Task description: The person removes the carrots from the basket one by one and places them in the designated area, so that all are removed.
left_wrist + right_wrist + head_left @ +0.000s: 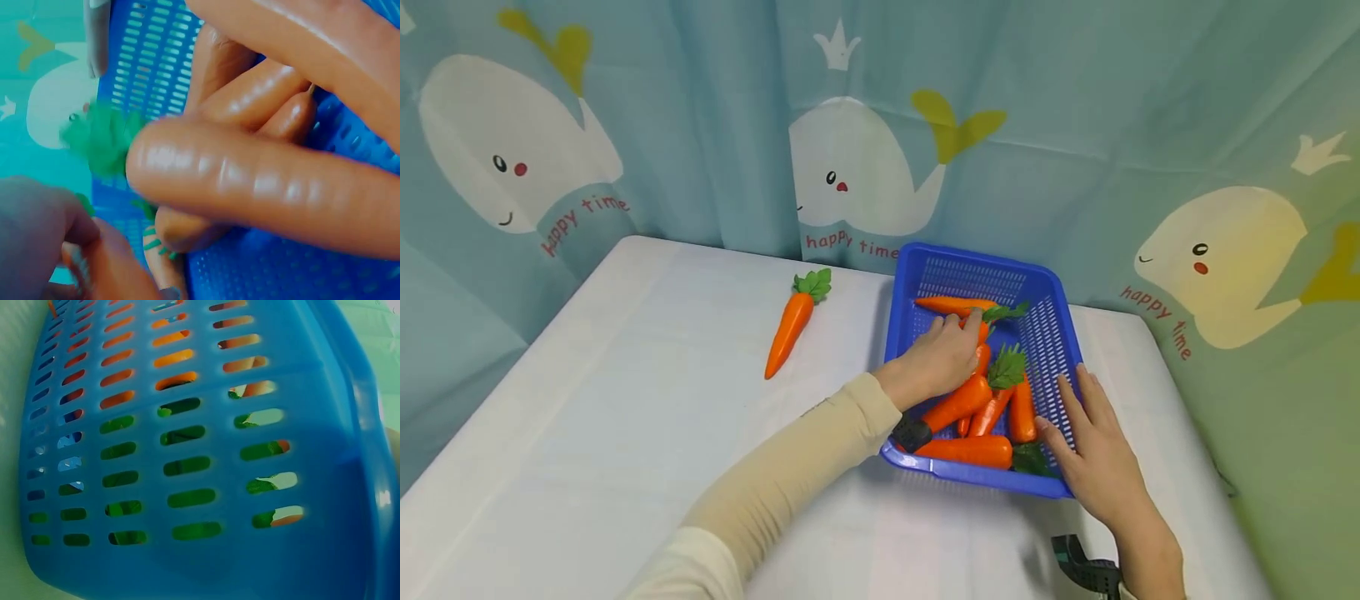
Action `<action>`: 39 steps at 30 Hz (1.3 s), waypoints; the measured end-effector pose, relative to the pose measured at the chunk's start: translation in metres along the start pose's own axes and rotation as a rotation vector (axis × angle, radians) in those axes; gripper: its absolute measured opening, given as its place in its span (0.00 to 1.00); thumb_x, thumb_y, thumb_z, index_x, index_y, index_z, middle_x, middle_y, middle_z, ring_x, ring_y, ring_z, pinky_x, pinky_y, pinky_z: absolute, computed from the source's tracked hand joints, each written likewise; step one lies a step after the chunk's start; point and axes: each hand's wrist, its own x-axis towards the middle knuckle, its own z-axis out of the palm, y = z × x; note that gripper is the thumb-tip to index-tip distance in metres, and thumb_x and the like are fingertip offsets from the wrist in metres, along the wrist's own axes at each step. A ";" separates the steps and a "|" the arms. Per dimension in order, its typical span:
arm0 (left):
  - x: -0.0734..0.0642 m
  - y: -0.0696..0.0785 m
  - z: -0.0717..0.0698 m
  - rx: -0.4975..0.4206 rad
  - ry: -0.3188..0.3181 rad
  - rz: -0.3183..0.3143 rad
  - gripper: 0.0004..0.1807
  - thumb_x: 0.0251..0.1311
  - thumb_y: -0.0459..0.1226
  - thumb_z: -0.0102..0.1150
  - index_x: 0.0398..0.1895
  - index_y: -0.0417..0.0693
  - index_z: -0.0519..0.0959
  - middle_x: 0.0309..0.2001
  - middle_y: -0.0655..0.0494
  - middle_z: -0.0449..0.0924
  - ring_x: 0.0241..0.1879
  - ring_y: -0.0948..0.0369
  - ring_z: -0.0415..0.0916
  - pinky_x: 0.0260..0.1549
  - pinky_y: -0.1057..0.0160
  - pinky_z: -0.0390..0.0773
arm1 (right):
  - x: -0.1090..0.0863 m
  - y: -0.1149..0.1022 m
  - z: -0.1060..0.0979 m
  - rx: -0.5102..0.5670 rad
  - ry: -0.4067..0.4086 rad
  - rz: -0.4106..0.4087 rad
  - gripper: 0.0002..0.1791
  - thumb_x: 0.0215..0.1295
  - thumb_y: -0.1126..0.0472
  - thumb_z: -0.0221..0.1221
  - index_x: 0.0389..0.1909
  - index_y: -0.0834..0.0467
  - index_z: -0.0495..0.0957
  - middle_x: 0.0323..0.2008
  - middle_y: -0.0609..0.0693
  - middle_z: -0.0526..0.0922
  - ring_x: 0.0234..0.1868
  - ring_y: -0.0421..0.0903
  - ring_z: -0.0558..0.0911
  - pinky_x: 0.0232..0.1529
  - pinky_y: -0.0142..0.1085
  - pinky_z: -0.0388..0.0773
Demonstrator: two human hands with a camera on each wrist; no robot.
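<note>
Several orange carrots with green leafy tops lie in a blue perforated basket (985,475). My left hand (936,358) reaches over the left side into it, fingertips around the top end of a carrot (983,332). The left wrist view shows that hand (37,231) with its fingers curled on a carrot (119,265) at lower left, while a larger carrot (262,181) crosses in front of the camera. My right hand (1097,442) rests on the basket's right rim, fingers extended and thumb inside. The right wrist view is filled by the basket's slotted wall (187,562).
A single carrot (790,333) with a leafy top lies on the white table (625,400), left of the basket. Behind the table hangs a blue-green curtain (722,125) printed with whales. A black strap (1086,571) sits at my right wrist.
</note>
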 end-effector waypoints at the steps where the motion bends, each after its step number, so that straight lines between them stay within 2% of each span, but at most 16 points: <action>1: 0.000 0.000 0.001 0.024 0.012 0.010 0.33 0.75 0.43 0.46 0.77 0.39 0.53 0.59 0.40 0.76 0.57 0.48 0.74 0.60 0.55 0.75 | 0.000 0.000 0.001 -0.001 -0.005 0.002 0.39 0.73 0.45 0.50 0.77 0.61 0.53 0.79 0.61 0.43 0.79 0.64 0.43 0.68 0.70 0.50; 6: -0.004 -0.001 -0.001 0.057 0.053 0.069 0.30 0.75 0.40 0.46 0.75 0.39 0.56 0.62 0.42 0.74 0.60 0.50 0.73 0.63 0.55 0.72 | -0.002 0.000 0.003 -0.002 -0.014 0.008 0.39 0.73 0.45 0.50 0.77 0.61 0.54 0.79 0.62 0.44 0.79 0.64 0.44 0.67 0.72 0.52; 9: -0.004 -0.004 -0.004 -0.006 0.094 0.121 0.27 0.74 0.38 0.47 0.74 0.43 0.60 0.66 0.43 0.71 0.62 0.51 0.72 0.62 0.56 0.73 | 0.000 0.001 0.002 -0.001 -0.002 0.002 0.39 0.73 0.45 0.49 0.77 0.61 0.53 0.79 0.61 0.43 0.79 0.64 0.44 0.67 0.72 0.52; 14: -0.005 -0.008 -0.012 -0.049 0.155 0.216 0.22 0.71 0.35 0.53 0.67 0.49 0.73 0.68 0.46 0.70 0.61 0.53 0.74 0.60 0.58 0.77 | 0.002 0.001 0.001 -0.001 -0.001 -0.006 0.38 0.74 0.45 0.49 0.77 0.61 0.53 0.80 0.61 0.43 0.79 0.64 0.43 0.68 0.71 0.51; 18: -0.007 -0.009 -0.016 -0.055 0.112 0.191 0.22 0.69 0.34 0.54 0.66 0.49 0.74 0.69 0.47 0.70 0.64 0.52 0.73 0.58 0.59 0.79 | -0.001 0.000 0.004 -0.002 -0.011 -0.002 0.38 0.74 0.45 0.49 0.76 0.62 0.54 0.79 0.61 0.43 0.79 0.64 0.43 0.68 0.70 0.51; 23: -0.007 -0.012 -0.025 -0.098 0.063 0.132 0.27 0.68 0.33 0.53 0.70 0.51 0.70 0.72 0.45 0.65 0.71 0.50 0.65 0.62 0.55 0.75 | -0.001 -0.001 0.001 -0.005 -0.007 -0.002 0.38 0.74 0.45 0.49 0.76 0.62 0.54 0.79 0.62 0.43 0.79 0.64 0.44 0.67 0.71 0.51; 30: -0.015 -0.030 -0.041 -0.177 0.137 0.189 0.25 0.68 0.28 0.52 0.68 0.44 0.71 0.71 0.39 0.64 0.70 0.46 0.66 0.68 0.53 0.68 | 0.001 -0.001 0.001 0.005 0.002 -0.012 0.38 0.74 0.46 0.49 0.76 0.62 0.54 0.79 0.62 0.44 0.79 0.65 0.44 0.68 0.71 0.50; 34: -0.021 -0.039 -0.049 -0.162 0.170 0.224 0.25 0.67 0.27 0.52 0.67 0.39 0.71 0.70 0.36 0.64 0.69 0.44 0.66 0.69 0.53 0.68 | -0.003 -0.001 0.005 0.006 0.000 -0.006 0.38 0.73 0.45 0.50 0.76 0.62 0.55 0.79 0.62 0.45 0.78 0.65 0.45 0.67 0.71 0.51; 39: -0.027 -0.047 -0.062 -0.124 0.204 0.232 0.24 0.66 0.27 0.52 0.67 0.38 0.71 0.70 0.34 0.64 0.70 0.43 0.64 0.69 0.51 0.67 | 0.000 0.000 0.001 -0.002 0.014 -0.007 0.39 0.73 0.45 0.50 0.76 0.62 0.54 0.79 0.61 0.44 0.79 0.65 0.44 0.68 0.71 0.50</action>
